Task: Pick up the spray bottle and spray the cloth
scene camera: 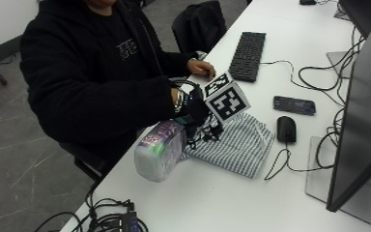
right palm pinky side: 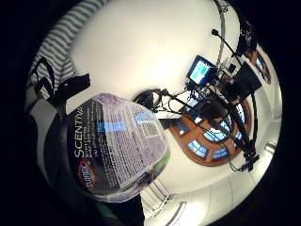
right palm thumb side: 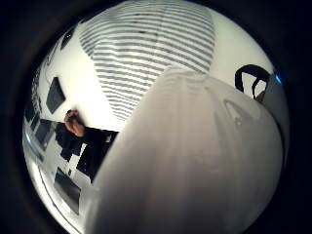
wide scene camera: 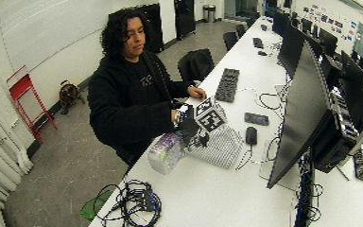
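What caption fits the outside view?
Gloved right hand grips a tilted spray bottle beside the striped cloth.

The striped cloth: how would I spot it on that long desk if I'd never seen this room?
Find the long white table with the big monitor at its edge. In front of the monitor, just beside the black mouse, lies the cloth, a rumpled fold of thin grey-and-white stripes. It is the only soft thing there; the gloved right hand holds the bottle tilted at its near edge.
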Demonstrator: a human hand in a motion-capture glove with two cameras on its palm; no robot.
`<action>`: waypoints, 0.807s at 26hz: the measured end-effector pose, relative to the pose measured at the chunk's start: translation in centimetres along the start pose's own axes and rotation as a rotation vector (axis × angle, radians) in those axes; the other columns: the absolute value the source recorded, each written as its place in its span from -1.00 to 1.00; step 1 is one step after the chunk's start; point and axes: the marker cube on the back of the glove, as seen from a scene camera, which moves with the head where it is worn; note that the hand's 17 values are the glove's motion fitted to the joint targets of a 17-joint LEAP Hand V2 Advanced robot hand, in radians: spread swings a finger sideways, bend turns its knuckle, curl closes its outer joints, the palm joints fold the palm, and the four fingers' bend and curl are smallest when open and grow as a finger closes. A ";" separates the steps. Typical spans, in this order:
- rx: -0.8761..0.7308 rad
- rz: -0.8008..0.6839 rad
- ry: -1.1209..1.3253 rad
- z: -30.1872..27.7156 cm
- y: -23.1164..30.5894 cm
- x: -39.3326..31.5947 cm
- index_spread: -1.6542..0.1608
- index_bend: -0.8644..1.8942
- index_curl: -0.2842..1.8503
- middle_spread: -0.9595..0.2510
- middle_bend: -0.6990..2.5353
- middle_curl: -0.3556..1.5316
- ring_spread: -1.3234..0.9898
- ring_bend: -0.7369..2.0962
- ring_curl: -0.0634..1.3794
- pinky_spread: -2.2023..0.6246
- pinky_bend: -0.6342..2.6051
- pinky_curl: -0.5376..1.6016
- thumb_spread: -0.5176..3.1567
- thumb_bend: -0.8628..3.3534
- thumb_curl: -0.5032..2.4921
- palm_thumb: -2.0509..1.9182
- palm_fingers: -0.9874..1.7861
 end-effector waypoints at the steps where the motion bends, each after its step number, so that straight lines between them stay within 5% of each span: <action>1: -0.015 0.009 0.016 0.2 -0.3 -0.3 0.51 -0.16 -0.24 0.22 -0.21 -0.07 -0.05 0.01 -0.27 0.33 -0.34 -0.13 -0.51 -0.61 -0.20 0.48 0.70; 21: -0.177 0.091 0.121 2.7 -4.2 -3.0 0.50 -0.18 -0.24 0.21 -0.22 -0.08 -0.06 -0.01 -0.30 0.33 -0.35 -0.14 -0.51 -0.61 -0.18 0.48 0.70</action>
